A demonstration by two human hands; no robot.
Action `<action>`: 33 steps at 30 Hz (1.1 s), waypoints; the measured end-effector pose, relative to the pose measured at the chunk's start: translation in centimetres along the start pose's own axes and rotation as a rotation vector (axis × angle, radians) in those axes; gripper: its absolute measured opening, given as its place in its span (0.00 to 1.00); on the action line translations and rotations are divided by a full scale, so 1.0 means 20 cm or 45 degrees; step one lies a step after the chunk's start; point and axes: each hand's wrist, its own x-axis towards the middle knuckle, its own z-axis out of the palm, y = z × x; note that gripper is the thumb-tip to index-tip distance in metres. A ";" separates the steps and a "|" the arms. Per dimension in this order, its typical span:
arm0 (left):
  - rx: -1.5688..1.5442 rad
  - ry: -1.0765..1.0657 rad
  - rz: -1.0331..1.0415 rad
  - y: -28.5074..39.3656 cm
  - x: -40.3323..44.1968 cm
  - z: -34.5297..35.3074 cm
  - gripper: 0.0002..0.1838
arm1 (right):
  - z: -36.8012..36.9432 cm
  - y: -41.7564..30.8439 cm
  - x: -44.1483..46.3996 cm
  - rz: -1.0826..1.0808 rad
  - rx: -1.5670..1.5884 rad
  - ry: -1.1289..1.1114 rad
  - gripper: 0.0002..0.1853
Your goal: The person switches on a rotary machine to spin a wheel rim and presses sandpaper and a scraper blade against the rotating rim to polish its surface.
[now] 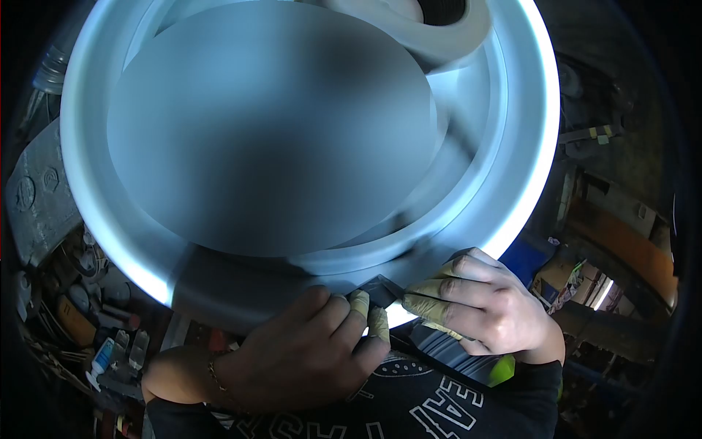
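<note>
A large, round, pale blue-white shell (512,183) with a raised rim fills the upper middle of the head view. A smooth grey oval surface (278,132) lies inside its rim. At the lower edge of the shell, a small dark flat piece (382,290) sits between my hands. My left hand (314,351) has taped fingertips pinched at the left side of this piece. My right hand (486,304), also with taped fingers, is closed at the piece's right side. Its fingertips touch the shell's lower rim.
A thick pale ring-shaped part (446,36) stands at the top right of the shell. Bottles (104,356) and cluttered items are at the lower left. A grey panel (36,194) is at the left. An orange-brown surface (621,245) and a cardboard box (554,276) are at the right.
</note>
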 end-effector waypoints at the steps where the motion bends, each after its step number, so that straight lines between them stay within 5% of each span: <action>1: -0.002 -0.001 -0.002 0.00 0.00 0.00 0.04 | 0.00 0.00 0.00 0.002 -0.001 -0.015 0.15; 33: -0.077 -0.094 -0.057 -0.02 0.00 -0.02 0.09 | 0.03 0.04 0.03 -0.010 0.013 -0.073 0.16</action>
